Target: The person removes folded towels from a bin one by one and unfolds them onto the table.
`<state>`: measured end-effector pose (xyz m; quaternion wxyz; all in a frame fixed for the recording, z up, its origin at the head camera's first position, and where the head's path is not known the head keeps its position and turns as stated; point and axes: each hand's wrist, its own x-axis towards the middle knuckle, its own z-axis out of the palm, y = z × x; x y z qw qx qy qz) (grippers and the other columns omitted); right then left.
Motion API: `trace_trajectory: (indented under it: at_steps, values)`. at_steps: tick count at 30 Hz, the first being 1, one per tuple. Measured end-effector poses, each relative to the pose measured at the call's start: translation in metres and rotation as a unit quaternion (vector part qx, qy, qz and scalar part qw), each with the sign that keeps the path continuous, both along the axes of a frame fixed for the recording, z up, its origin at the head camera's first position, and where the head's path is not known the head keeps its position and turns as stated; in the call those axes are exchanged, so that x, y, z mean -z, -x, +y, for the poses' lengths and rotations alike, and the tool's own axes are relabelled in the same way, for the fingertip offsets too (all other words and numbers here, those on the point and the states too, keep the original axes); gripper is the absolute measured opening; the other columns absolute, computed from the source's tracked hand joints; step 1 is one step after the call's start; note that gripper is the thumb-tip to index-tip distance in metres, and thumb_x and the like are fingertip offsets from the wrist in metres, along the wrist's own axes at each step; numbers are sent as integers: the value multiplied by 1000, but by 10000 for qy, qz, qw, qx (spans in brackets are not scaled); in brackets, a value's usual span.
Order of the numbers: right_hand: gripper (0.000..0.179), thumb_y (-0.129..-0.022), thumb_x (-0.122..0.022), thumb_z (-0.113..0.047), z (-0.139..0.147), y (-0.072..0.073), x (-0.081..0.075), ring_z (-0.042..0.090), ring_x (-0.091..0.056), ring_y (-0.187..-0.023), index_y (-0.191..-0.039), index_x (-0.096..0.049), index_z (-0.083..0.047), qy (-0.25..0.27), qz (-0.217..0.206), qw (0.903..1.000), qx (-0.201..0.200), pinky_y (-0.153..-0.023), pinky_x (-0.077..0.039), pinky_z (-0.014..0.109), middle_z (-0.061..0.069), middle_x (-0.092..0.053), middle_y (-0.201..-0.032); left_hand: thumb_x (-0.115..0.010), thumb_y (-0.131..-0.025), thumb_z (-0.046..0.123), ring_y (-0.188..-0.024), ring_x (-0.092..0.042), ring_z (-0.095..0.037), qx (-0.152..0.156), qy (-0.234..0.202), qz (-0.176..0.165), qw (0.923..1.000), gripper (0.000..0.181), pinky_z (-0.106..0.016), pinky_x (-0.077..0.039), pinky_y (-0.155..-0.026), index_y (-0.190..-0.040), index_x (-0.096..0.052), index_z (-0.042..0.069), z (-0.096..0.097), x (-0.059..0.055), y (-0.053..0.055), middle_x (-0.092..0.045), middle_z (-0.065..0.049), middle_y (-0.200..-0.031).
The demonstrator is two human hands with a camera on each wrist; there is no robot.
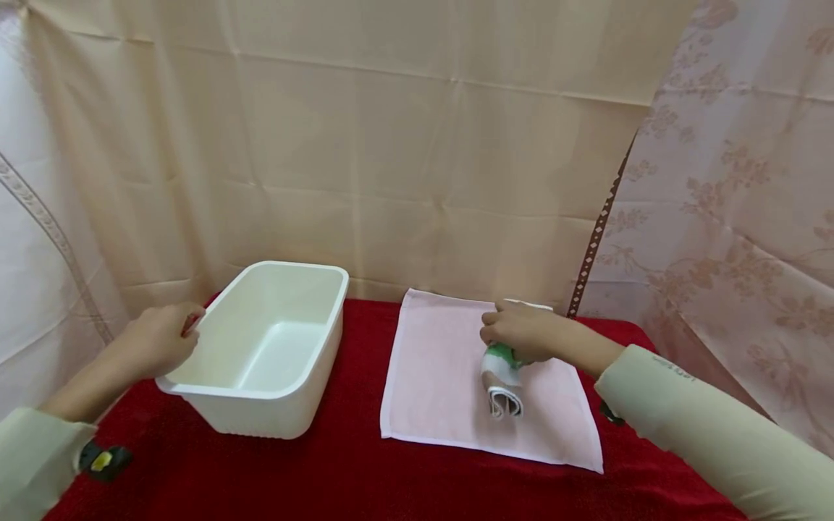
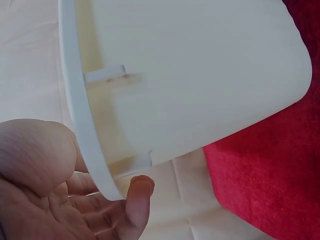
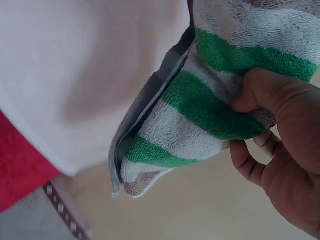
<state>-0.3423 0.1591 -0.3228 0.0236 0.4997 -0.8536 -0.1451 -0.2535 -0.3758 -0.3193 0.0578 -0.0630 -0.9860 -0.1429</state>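
Observation:
On the left stands a white plastic basin (image 1: 257, 414), with nothing inside it. My left hand (image 1: 156, 341) grips its left rim; in the left wrist view, fingers curl around the basin's lip (image 2: 90, 130). Over on the right, my right hand (image 1: 529, 331) pinches a folded towel (image 1: 500, 375) with green, white and grey-brown stripes. The right wrist view shows the thumb (image 3: 262, 92) on top of the towel's folds (image 3: 192, 110) and fingertips beneath. Below the towel, a pale pink cloth (image 1: 433, 376) with a white border lies spread flat.
A red cloth (image 1: 352, 463) covers the table. Beige curtain fabric (image 1: 391, 145) hangs behind it, and flower-patterned fabric (image 1: 736, 217) hangs at the right. A strip of red tabletop separates the basin from the pink cloth.

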Motion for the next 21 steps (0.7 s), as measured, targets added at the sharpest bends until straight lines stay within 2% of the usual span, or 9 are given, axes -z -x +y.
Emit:
trace_trajectory:
  at_steps: [3, 6, 9, 15, 17, 19, 21]
  values:
    - [33, -68, -90, -10, -14, -6, 21, 20, -51, -79, -87, -67, -22, -416, 211, 9985, -287, -70, -46, 33, -4, -59, -87, -60, -90, 3, -68, -51, -27, -19, 3, -8, 10000, 29, -36, -40, -57, -115, -60, -12, 0, 0, -1, -54, -7, -73]
    - [32, -70, -89, -11, -30, -10, 37, 19, -52, -83, -89, -67, -23, -502, 375, 9970, -461, -68, -48, 34, -4, -58, -89, -60, -90, 3, -69, -51, -27, -17, 1, 16, 10000, 29, -37, -40, -57, -115, -60, -12, 0, 1, -2, -53, -7, -73]
    - [26, -77, -83, -10, -42, -9, 49, 19, -52, -86, -92, -66, -23, -357, 495, 9968, -519, -69, -49, 36, -4, -57, -92, -60, -91, 3, -69, -51, -28, -39, 15, 34, 10000, 30, -37, -40, -57, -116, -60, -13, -1, 2, -2, -52, -7, -73]
    - [22, -91, -69, -11, -55, -7, 69, 18, -55, -90, -108, -69, -24, 143, 519, 9963, -675, -90, -50, 41, -5, -64, -101, -60, -91, 4, -68, -50, -27, -76, 44, 36, 10000, 28, -36, -38, -56, -115, -60, -11, -1, 2, -2, -50, -7, -72]
    - [21, -95, -66, -12, -56, -8, 75, 18, -56, -91, -112, -69, -24, 237, 433, 9966, -661, -90, -50, 40, -5, -66, -104, -59, -91, 4, -68, -49, -26, -90, 23, 7, 10000, 24, -36, -38, -56, -111, -62, -9, 0, 1, -1, -48, -6, -71]
    - [21, -97, -63, -13, -55, -9, 79, 18, -56, -92, -114, -68, -23, 278, 337, 9973, -597, -86, -50, 39, -4, -66, -108, -58, -92, 6, -66, -47, -24, -96, 34, 4, 9999, 12, -35, -36, -55, -98, -62, -3, 2, 0, -1, -46, -4, -69]
    - [22, -99, -62, -12, -54, -10, 83, 18, -56, -94, -117, -68, -22, 305, 262, 9978, -526, -84, -51, 38, -3, -67, -111, -57, -93, 7, -65, -47, -24, -115, 41, 20, 9999, 9, -35, -36, -54, -93, -61, 0, 7, -3, -2, -46, -4, -67]
